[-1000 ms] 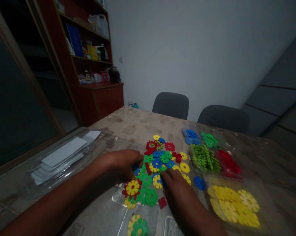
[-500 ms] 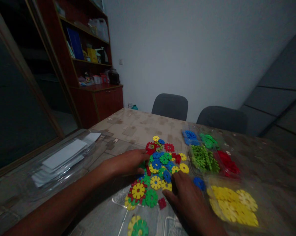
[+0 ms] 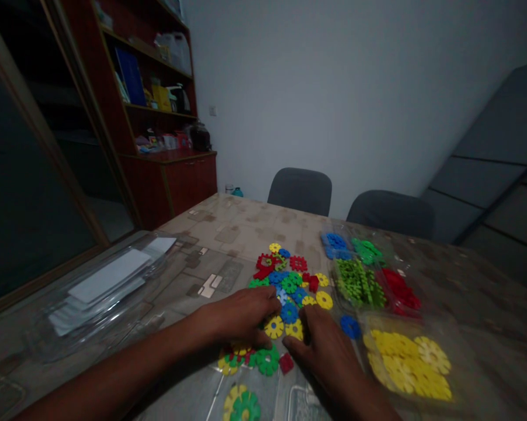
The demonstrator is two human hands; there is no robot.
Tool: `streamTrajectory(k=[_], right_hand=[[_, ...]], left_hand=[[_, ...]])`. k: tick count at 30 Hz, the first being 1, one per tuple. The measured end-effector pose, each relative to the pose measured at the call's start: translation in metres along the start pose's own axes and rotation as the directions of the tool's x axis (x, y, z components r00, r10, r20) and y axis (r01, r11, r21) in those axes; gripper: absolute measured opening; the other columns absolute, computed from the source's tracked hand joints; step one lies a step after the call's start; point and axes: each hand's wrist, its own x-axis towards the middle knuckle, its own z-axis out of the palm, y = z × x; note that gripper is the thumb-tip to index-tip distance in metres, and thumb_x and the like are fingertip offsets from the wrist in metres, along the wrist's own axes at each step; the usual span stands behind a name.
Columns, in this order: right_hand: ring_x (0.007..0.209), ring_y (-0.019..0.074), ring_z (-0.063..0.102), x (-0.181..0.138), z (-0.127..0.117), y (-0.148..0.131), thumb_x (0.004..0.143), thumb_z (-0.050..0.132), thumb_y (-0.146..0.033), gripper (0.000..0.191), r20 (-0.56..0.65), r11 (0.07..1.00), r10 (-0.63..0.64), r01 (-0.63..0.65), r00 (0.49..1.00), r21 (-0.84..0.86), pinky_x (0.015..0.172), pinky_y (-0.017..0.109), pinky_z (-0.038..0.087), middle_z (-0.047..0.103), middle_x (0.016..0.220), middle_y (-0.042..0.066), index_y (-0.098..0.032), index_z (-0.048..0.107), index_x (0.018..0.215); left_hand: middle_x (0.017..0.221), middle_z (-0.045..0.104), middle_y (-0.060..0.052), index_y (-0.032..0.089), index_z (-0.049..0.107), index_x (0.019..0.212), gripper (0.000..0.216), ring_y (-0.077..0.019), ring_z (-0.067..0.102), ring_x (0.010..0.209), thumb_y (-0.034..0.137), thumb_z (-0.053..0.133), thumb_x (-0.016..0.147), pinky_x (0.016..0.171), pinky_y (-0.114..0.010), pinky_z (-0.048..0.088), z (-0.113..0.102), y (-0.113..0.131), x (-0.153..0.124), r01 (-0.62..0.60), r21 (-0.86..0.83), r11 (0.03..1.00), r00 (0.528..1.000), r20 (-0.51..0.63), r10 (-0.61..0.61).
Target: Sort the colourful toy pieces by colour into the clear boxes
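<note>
Notched plastic discs in several colours lie in a loose pile on the table. My left hand (image 3: 248, 314) rests at the pile's left side, thumb apart from the fingers, covering some discs. My right hand (image 3: 327, 342) is at the pile's right side, thumb spread from curled fingers, near a yellow disc (image 3: 294, 329). Between the hands lie a blue disc (image 3: 289, 313) and another yellow disc (image 3: 274, 327). A green disc (image 3: 267, 361) and a small red piece (image 3: 286, 363) sit just in front. Neither hand visibly holds a piece.
To the right, a clear divided tray holds yellow discs (image 3: 410, 362), lime green pieces (image 3: 360, 283), red pieces (image 3: 401, 290), blue pieces (image 3: 336, 244) and green pieces (image 3: 367, 251). Clear plastic containers with white cards (image 3: 110, 275) lie left. Grey chairs (image 3: 301, 190) stand behind the table.
My left hand has moved right and nearer to me across the pile, now covering the red and yellow discs there. My right hand stays almost in place. The view has shifted slightly.
</note>
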Motion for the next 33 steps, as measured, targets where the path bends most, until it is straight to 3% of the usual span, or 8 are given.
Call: streamTrajectory(k=[4,7,11,16,22,28,33], right_hand=[[0.084,0.024,0.062,0.004,0.0,-0.001,0.078,0.067,-0.023,0.016,0.016,0.999,0.027,-0.027,0.999,-0.019,0.071,0.031,0.043,0.068,0.094,0.008,-0.021,0.057,0.09],[0.079,0.0223,0.061,0.005,0.003,0.004,0.074,0.066,-0.021,0.019,0.006,0.998,0.006,-0.006,1.0,0.059,0.067,0.028,0.042,0.068,0.091,0.006,-0.022,0.055,0.088],[0.08,0.0221,0.065,0.008,-0.001,0.009,0.075,0.058,-0.011,0.022,-0.016,0.979,-0.021,0.024,1.0,0.204,0.069,0.028,0.045,0.071,0.089,0.005,-0.022,0.056,0.094],[0.094,0.0244,0.069,0.017,-0.018,0.008,0.085,0.045,-0.009,0.033,-0.058,0.971,-0.009,0.023,0.998,0.24,0.081,0.031,0.048,0.074,0.104,0.011,-0.019,0.063,0.11],[0.098,0.0262,0.07,0.019,-0.02,0.009,0.087,0.051,-0.012,0.031,-0.031,0.993,0.045,-0.042,0.998,0.106,0.08,0.031,0.049,0.074,0.109,0.011,-0.021,0.065,0.113],[0.119,0.031,0.059,0.016,-0.011,0.017,0.083,0.058,-0.009,0.044,-0.074,0.996,0.05,-0.043,0.996,0.084,0.1,0.038,0.044,0.063,0.127,0.02,-0.01,0.057,0.126],[0.103,0.0239,0.067,0.018,-0.019,0.01,0.09,0.049,-0.009,0.029,-0.034,0.983,-0.023,0.029,0.999,0.182,0.089,0.031,0.049,0.071,0.111,0.012,-0.016,0.064,0.113]], left_hand=[[0.11,0.061,-0.006,0.019,0.058,0.102,0.042,-0.025,0.06,0.099,0.025,0.086,0.071,0.083,-0.031,0.048,0.003,0.001,0.003,0.007,-0.027,1.0,1.0,-0.005,-0.007],[0.105,0.061,-0.004,0.02,0.056,0.097,0.042,-0.0237,0.059,0.093,0.024,0.087,0.069,0.078,-0.031,0.047,0.003,0.0,0.003,-0.016,-0.046,0.999,1.0,-0.011,0.016],[0.099,0.064,-0.002,0.022,0.055,0.096,0.04,-0.0217,0.06,0.085,0.016,0.083,0.069,0.071,-0.029,0.045,0.0,0.001,0.0,-0.007,-0.102,0.995,1.0,0.027,0.01],[0.101,0.067,-0.001,0.024,0.057,0.103,0.036,-0.0204,0.062,0.087,0.003,0.068,0.076,0.07,-0.027,0.046,-0.006,0.0,0.0,-0.024,-0.147,0.989,0.995,0.092,0.038],[0.099,0.07,-0.003,0.021,0.062,0.099,0.026,-0.0191,0.063,0.087,0.002,0.052,0.084,0.079,-0.029,0.049,-0.016,-0.016,-0.002,-0.092,-0.222,0.971,0.996,-0.003,0.094],[0.095,0.069,-0.002,0.021,0.062,0.094,0.022,-0.0193,0.062,0.087,0.002,0.055,0.082,0.079,-0.03,0.048,-0.018,-0.02,-0.004,-0.105,-0.234,0.967,0.994,-0.047,0.096],[0.086,0.063,0.0,0.02,0.055,0.082,0.019,-0.0179,0.06,0.081,0.002,0.058,0.079,0.071,-0.027,0.045,-0.012,-0.011,0.001,-0.089,-0.236,0.968,0.993,-0.096,0.068]])
